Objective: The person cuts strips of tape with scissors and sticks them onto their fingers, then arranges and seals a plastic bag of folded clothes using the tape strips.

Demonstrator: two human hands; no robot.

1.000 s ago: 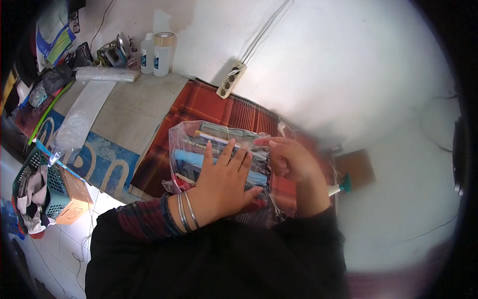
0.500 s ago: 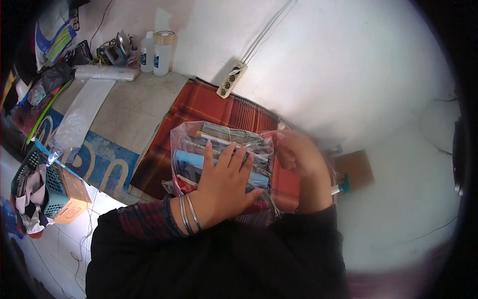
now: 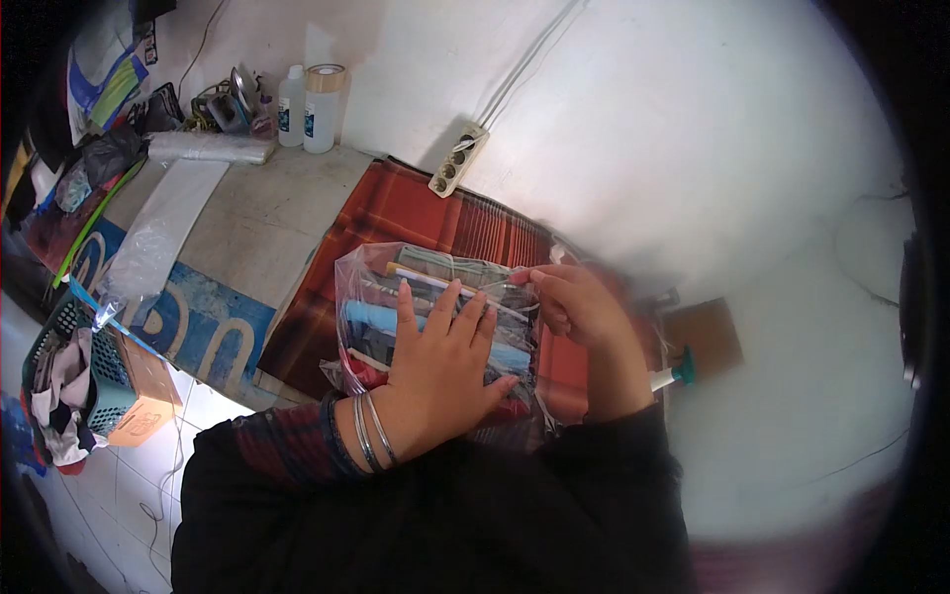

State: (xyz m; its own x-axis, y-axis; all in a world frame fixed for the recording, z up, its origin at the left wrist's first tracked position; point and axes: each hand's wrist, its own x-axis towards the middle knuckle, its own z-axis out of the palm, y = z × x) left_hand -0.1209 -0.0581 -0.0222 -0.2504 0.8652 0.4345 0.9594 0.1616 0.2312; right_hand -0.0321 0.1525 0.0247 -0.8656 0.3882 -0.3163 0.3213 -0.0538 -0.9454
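A clear plastic bag (image 3: 358, 287) of folded clothes lies on a red plaid cloth (image 3: 396, 208). Inside show grey, white, light blue and red pieces of fabric. My left hand (image 3: 445, 361), with silver bangles at the wrist, rests flat on top of the bag with its fingers spread. At the bag's right upper corner is my right hand (image 3: 572, 302), its fingers pinched together at the plastic edge. What exactly sits between those fingertips is too small to tell.
A power strip (image 3: 458, 160) lies against the wall. Two bottles (image 3: 320, 121) with a tape roll (image 3: 326, 70) stand at the back left. A plastic roll (image 3: 213, 148) is on the table. Left below is a green basket (image 3: 112, 381) with clothes. A teal-topped object (image 3: 685, 366) lies right.
My right hand moved right, away from the bag's corner, and has come back to it. My left hand has stayed on the bag with only a slight shift.
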